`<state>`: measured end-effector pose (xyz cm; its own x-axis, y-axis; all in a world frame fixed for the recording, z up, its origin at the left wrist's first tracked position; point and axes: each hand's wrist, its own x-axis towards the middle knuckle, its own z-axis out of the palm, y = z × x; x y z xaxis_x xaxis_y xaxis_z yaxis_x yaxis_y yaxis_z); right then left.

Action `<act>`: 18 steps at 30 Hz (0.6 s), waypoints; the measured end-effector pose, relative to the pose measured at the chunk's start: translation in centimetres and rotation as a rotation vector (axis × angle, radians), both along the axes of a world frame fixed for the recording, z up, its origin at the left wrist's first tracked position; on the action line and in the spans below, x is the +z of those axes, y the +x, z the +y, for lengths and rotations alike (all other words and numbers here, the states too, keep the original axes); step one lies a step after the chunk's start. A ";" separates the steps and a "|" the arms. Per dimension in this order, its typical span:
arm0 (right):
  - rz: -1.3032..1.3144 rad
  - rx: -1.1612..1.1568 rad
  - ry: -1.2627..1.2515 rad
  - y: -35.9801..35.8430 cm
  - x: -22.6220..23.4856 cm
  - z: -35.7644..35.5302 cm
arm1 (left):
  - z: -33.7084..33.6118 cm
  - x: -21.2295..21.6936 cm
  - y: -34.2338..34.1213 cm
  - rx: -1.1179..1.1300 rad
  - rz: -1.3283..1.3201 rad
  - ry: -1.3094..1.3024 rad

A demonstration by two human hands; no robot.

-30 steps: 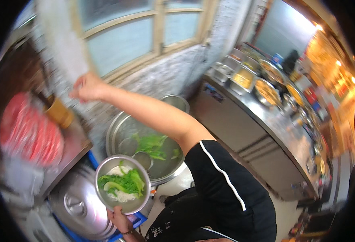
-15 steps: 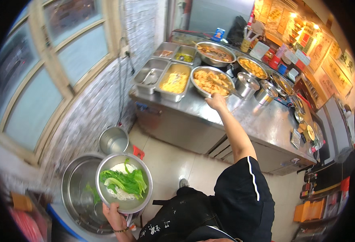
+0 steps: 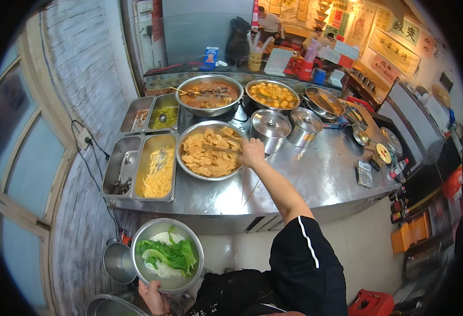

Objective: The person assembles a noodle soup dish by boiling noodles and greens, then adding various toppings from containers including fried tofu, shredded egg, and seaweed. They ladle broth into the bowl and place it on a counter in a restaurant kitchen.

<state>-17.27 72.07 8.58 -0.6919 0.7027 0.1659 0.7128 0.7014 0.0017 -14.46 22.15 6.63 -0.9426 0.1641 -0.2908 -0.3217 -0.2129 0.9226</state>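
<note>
My left hand (image 3: 153, 297) grips the near rim of a steel bowl (image 3: 139, 263). White noodles (image 3: 160, 269) and green leafy vegetables (image 3: 171, 254) lie in this bowl, low in front of me. On the steel counter, my right hand (image 3: 253, 153) is closed around the end of a pair of tongs (image 3: 222, 150). The tongs reach left over golden-brown fried pieces (image 3: 202, 158) that fill a wide metal basin (image 3: 211, 178). Their tips lie among the pieces; whether they pinch one I cannot tell.
Left of the basin stand rectangular trays, one with yellow shreds (image 3: 159, 174). Behind is a basin of reddish broth (image 3: 208, 94); to the right are lidded pots (image 3: 270, 126) and a pan of yellow chunks (image 3: 272, 95). A metal bucket (image 3: 120, 262) stands by the wall; a red stool (image 3: 371, 304) is lower right.
My view has turned and come closer to the counter. The noodle bowl in my left hand has left the big steel tub and is nearer the counter. My right hand still holds the tongs.
</note>
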 end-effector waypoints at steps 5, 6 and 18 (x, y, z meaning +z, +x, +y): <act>-0.111 -0.129 -0.341 0.1 0.8 2.5 | 2.9 1.8 -3.4 -0.154 -0.098 0.005; -0.123 -0.119 -0.324 0.1 0.6 2.5 | 3.8 2.3 -4.1 -0.152 -0.081 0.038; -0.011 0.012 -0.450 3.7 9.9 -0.4 | 8.6 0.9 -14.9 -0.325 0.033 0.044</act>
<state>-13.54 71.65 18.43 -0.7004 0.6951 -0.1622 0.7064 0.6422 -0.2978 -29.34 30.76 7.56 -0.8475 0.4698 -0.2469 -0.3493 -0.1435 0.9260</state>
